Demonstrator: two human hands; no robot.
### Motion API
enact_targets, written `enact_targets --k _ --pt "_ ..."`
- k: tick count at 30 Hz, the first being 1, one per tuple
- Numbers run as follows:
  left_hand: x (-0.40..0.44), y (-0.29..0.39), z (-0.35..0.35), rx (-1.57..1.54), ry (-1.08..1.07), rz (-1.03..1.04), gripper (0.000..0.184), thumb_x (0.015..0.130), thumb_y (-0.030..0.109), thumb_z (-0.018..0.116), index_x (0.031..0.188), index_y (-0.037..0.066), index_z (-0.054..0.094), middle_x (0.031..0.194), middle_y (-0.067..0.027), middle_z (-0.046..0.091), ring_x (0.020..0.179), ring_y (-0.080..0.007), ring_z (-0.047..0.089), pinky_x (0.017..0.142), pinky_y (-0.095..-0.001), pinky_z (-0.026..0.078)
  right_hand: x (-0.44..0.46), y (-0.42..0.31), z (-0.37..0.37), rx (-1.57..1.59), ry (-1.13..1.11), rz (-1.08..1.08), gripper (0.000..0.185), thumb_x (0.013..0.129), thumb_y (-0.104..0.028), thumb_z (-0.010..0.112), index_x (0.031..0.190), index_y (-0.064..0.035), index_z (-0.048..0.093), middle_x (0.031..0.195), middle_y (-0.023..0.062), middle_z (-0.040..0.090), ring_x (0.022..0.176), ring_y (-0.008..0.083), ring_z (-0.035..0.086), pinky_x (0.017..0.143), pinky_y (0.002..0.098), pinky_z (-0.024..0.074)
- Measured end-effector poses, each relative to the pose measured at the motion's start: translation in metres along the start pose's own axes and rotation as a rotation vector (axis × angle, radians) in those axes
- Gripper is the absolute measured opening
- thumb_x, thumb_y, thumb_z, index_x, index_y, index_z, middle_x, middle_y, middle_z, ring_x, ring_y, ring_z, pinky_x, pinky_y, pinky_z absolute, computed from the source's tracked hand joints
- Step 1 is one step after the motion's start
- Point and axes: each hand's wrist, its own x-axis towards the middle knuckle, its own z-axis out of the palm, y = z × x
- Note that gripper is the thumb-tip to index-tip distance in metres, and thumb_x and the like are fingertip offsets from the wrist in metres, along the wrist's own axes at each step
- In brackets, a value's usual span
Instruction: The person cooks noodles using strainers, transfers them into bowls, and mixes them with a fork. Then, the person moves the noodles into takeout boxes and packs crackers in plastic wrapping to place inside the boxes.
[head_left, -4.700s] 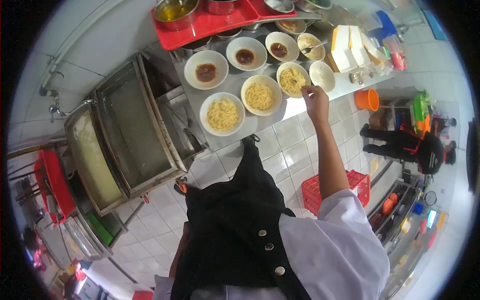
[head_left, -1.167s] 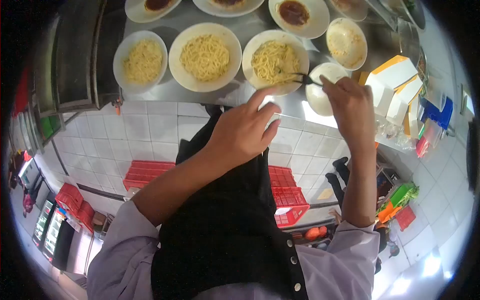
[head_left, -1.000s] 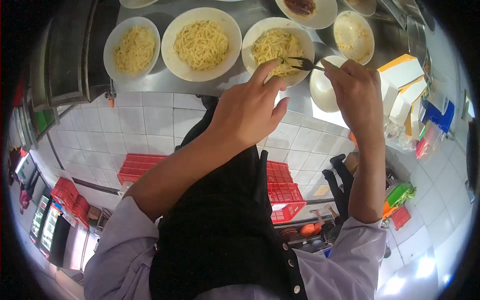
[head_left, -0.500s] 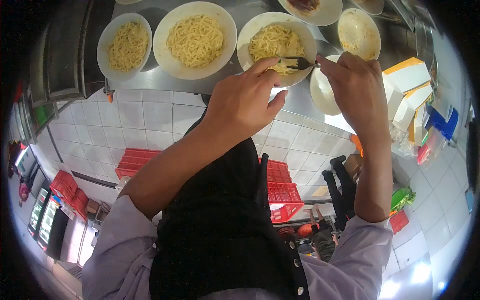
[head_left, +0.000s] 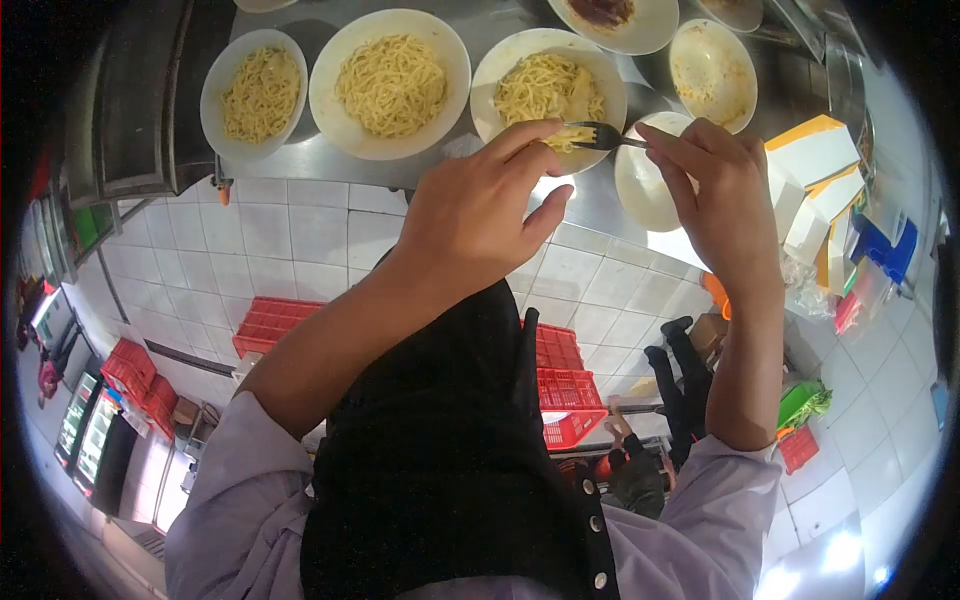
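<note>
My right hand [head_left: 722, 195] pinches the handle of a fork [head_left: 606, 137]. The fork's tines lie over the near side of a white bowl of noodles [head_left: 548, 92], at the noodles. My left hand [head_left: 492, 205] reaches to the near rim of that same bowl, fingertips close to the tines and thumb apart from the fingers; nothing shows in it. Whether its fingertips touch the noodles or the fork cannot be made out. Just right, partly behind my right hand, is a white bowl [head_left: 640, 185].
Two more bowls of noodles, a middle one [head_left: 322, 85] and a left one [head_left: 212, 105], stand on the metal counter [head_left: 440, 150]. A soiled bowl [head_left: 745, 105] is at right, beside white and orange cartons [head_left: 815, 150]. Red crates [head_left: 560, 350] stand on the tiled floor behind; another person [head_left: 640, 485] is there.
The fork has shifted slightly, its handle now lower and tines angled differently at the noodles. My right hand has rotated a little. My left hand has barely moved.
</note>
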Motion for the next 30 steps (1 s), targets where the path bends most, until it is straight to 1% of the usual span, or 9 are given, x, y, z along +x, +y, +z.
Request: enact_targets --k 8,15,17,19,22,25,27,29,30 --pt "-0.039 0.034 -0.048 -0.054 -0.050 0.036 0.016 0.096 0.015 0.078 0.103 0.005 0.069 0.138 -0.0099 0.072 0.058 -0.0164 0.065 0.058 -0.0318 0.054 -0.031 -0.044 -0.045 0.035 0.019 -0.013 0.025 0.092 -0.015 0.076 0.115 -0.0196 0.084 0.082 0.0024 0.064 0.079 0.0216 0.065 0.081 0.0424 0.0453" --pt "-0.188 -0.026 -0.070 -0.128 0.059 -0.471 0.015 0.100 0.010 0.072 0.112 0.001 0.068 0.116 -0.0135 0.075 0.072 -0.0137 0.066 0.060 -0.0291 0.049 -0.091 -0.142 0.072 0.041 -0.061 -0.039 0.028 0.094 -0.012 0.066 0.118 -0.0171 0.080 0.091 0.0031 0.066 0.078 0.0228 0.068 0.072 0.0399 0.0536" --pt "-0.246 -0.086 -0.043 -0.099 -0.030 -0.735 0.025 0.100 0.020 0.075 0.118 0.005 0.066 0.115 -0.0144 0.073 0.076 -0.0242 0.070 0.072 -0.0382 0.056 -0.091 -0.151 0.096 0.107 -0.036 0.071 0.032 0.093 -0.009 0.066 0.122 -0.0160 0.078 0.097 0.0036 0.067 0.077 0.0269 0.071 0.073 0.0436 0.0580" --pt "-0.323 -0.158 -0.005 0.124 -0.117 -0.666 0.040 0.101 0.033 0.072 0.125 0.002 0.064 0.120 -0.0211 0.071 0.101 -0.0360 0.072 0.090 -0.0446 0.056 -0.090 -0.138 0.144 0.038 -0.100 0.186 0.021 0.099 -0.013 0.062 0.114 -0.0150 0.077 0.098 0.0061 0.068 0.078 0.0296 0.074 0.070 0.0459 0.0599" --pt "-0.382 -0.234 0.032 -0.158 -0.283 -0.899 0.051 0.105 0.044 0.064 0.132 0.000 0.064 0.127 -0.0217 0.071 0.111 -0.0354 0.070 0.098 -0.0448 0.054 -0.122 -0.120 0.197 -0.033 -0.193 0.345 0.016 0.102 -0.017 0.061 0.108 -0.0143 0.075 0.100 0.0088 0.069 0.080 0.0318 0.077 0.069 0.0480 0.0613" --pt "-0.362 -0.247 0.028 -0.549 -0.302 -1.205 0.062 0.108 0.053 0.056 0.137 -0.001 0.065 0.134 -0.0208 0.071 0.117 -0.0334 0.070 0.105 -0.0444 0.052 -0.144 -0.124 0.169 -0.002 -0.206 0.405 0.016 0.103 -0.017 0.061 0.109 -0.0150 0.076 0.102 0.0093 0.071 0.083 0.0331 0.078 0.070 0.0486 0.0624" --pt "-0.345 -0.250 0.018 -0.587 -0.392 -1.049 0.058 0.110 0.052 0.053 0.133 0.002 0.069 0.134 -0.0174 0.071 0.115 -0.0303 0.070 0.104 -0.0420 0.052 -0.159 -0.108 0.184 0.017 -0.166 0.494 0.021 0.102 -0.019 0.061 0.117 -0.0176 0.076 0.116 0.0103 0.074 0.090 0.0353 0.079 0.074 0.0476 0.0639" --pt "-0.368 -0.262 0.020 -0.613 -0.485 -0.946 0.056 0.110 0.053 0.052 0.127 0.004 0.073 0.132 -0.0150 0.072 0.112 -0.0293 0.070 0.102 -0.0439 0.053 -0.224 -0.057 0.250 -0.107 -0.652 0.760 0.023 0.104 -0.021 0.060 0.115 -0.0173 0.080 0.119 0.0168 0.077 0.099 0.0413 0.076 0.083 0.0491 0.0629" --pt "-0.389 -0.296 0.035 -0.626 -0.498 -0.908 0.055 0.109 0.054 0.052 0.123 0.006 0.075 0.130 -0.0144 0.073 0.110 -0.0297 0.071 0.101 -0.0470 0.054 -0.255 -0.061 0.256 -0.096 -0.578 0.746 0.023 0.104 -0.021 0.061 0.116 -0.0166 0.080 0.118 0.0185 0.077 0.101 0.0412 0.076 0.085 0.0495 0.0626"
